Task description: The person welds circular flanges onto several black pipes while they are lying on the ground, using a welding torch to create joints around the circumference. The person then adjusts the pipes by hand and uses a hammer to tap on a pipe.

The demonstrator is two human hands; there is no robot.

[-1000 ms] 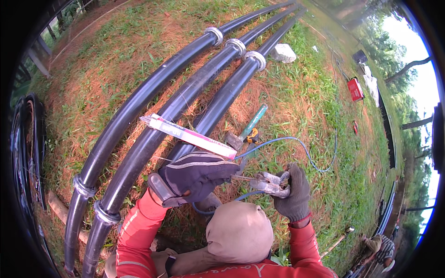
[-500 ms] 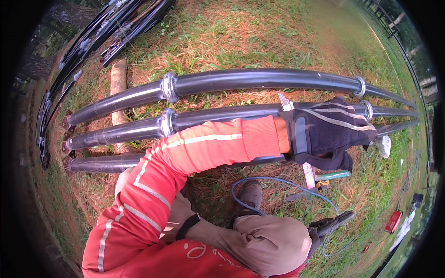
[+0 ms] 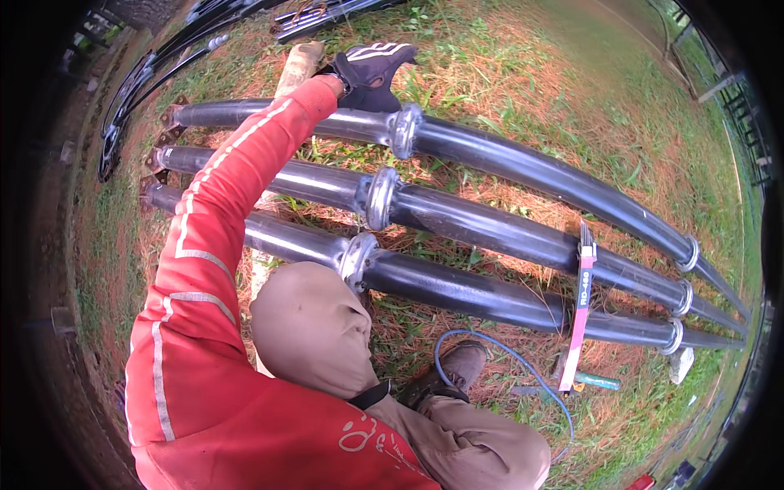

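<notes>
My left hand, in a black glove with pale stripes, reaches across to the far black metal pole. Its fingers stretch to the right and its thumb side comes down at the pole, just left of a welded collar; whether it presses on the metal cannot be made out. Two more such poles lie side by side nearer me, the middle pole and the near pole. Across these two lies a narrow pink and white packet with thin grey rods sticking out of its top. My right hand is out of view.
A log lies under the poles at the left. Beside my boot runs a blue cable, near a green-handled tool. Thin dark bars lie at the back, and a pale stone at the right.
My left hand has swung from the poles' right part to the far pole's left part. The view has turned, and my right hand has left it. The packet now shows fully.
</notes>
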